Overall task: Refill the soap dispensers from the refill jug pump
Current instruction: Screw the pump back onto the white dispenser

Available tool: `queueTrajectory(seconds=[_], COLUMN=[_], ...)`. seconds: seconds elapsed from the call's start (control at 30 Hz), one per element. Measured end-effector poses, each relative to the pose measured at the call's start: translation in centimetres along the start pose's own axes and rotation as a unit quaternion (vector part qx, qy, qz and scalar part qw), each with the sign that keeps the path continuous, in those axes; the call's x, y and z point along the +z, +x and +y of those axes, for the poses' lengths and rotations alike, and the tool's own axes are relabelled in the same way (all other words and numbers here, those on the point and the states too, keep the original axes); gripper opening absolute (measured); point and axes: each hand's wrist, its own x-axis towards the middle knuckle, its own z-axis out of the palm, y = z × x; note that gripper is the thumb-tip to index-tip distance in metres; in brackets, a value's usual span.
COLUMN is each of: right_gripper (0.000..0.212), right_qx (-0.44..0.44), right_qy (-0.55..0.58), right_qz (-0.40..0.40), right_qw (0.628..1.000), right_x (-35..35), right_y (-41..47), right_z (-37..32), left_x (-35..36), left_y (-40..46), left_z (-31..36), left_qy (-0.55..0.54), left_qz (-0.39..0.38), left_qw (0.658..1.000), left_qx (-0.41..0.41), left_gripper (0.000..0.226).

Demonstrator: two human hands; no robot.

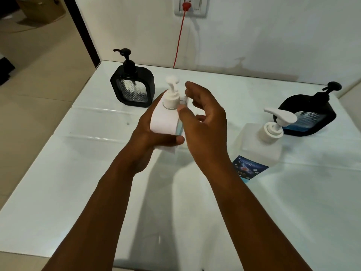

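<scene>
Two bare forearms entering from 6 o'clock over the white counter (pixel 58 192). Left hand (pixel 154 132) wrapped round the white dispenser (pixel 166 118) near the middle of the counter, thumb across its lower front, fingers hidden behind its body. Right hand (pixel 203 118) just at 3 o'clock of that dispenser, fingers loosely curled and apart, thumb tip touching the shoulder beside the white pump collar; nothing clamped in it. Strip of blue liquid visible along the dispenser's right edge; the rest of that side covered by the right hand.

At 3 o'clock of the right hand, well apart from it, the refill jug (pixel 259 145): frosted body, white pump with its spout toward 10 o'clock, blue label partly cut by the right forearm, print too blurred to read. Beyond the jug, toward 2 o'clock, a black dispenser (pixel 310 116) with some blue liquid in it, its pump dark and hard to make out. At 11 o'clock of the left hand, another black dispenser (pixel 132 87), upright, textured clear window. Behind, a red cord (pixel 178 42) running up the wall to a socket.
</scene>
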Motion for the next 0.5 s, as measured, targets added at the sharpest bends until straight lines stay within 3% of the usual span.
queueTrajectory(seconds=[0.1,0.23,0.37,0.5], right_gripper=[0.055,0.091,0.108,0.108], right_qx=[0.009,-0.025,-0.067,-0.071], right_qy=[0.008,-0.075,-0.149,-0.189], right_qz=[-0.101,-0.223,-0.199,-0.127], right_qw=[0.995,0.972,0.966,0.971], right_x=[-0.6,-1.2,0.0,1.4], right_y=[0.7,0.9,0.1,-0.9], right_z=[0.5,0.7,1.3,0.9], left_x=[-2.1,-3.2,-3.3,-3.0], left_y=[-0.2,-0.3,-0.4,-0.7], left_z=[0.4,0.5,0.7,1.4], left_qy=[-0.040,-0.053,-0.063,-0.051], left_qz=[-0.037,-0.052,-0.062,-0.051], left_qw=[0.998,0.997,0.996,0.997], left_qx=[-0.020,-0.009,-0.004,-0.006], left_gripper=[0.095,0.087,0.077,0.057])
